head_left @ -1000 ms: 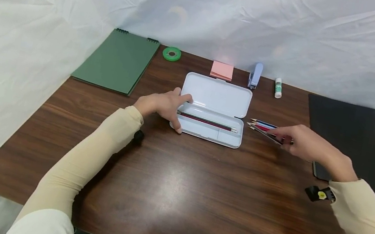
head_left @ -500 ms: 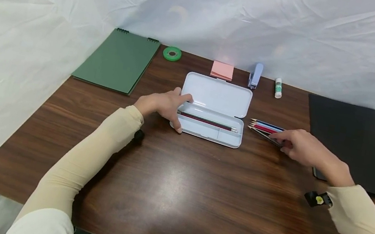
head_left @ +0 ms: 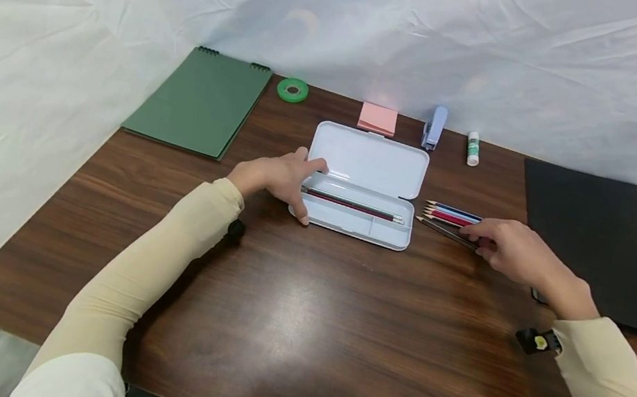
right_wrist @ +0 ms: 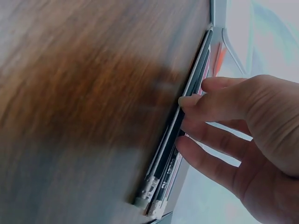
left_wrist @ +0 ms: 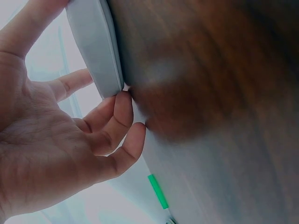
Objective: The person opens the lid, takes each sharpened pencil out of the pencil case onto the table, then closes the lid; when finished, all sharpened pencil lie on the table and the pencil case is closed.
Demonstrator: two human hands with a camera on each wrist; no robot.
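One open pencil case (head_left: 360,191) steadied by left grip (head_left: 274,177), right grip (head_left: 506,247) pinching one dark pencil (head_left: 446,232)

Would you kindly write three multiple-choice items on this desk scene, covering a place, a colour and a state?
1. Where do the loose coloured pencils lie?
A. right of the pale blue plastic pencil case
B. on the green spiral notebook
C. inside the lid

2. What colour is the roll of tape?
A. pink
B. green
C. black

3. How is the pencil case?
A. shut
B. upside down
C. open, pencils inside

Key: 1 A, they lie on the brown wooden table under the right hand; 2 B, it shows green by the notebook; 3 C, the lid lies back while the left hand holds its end.
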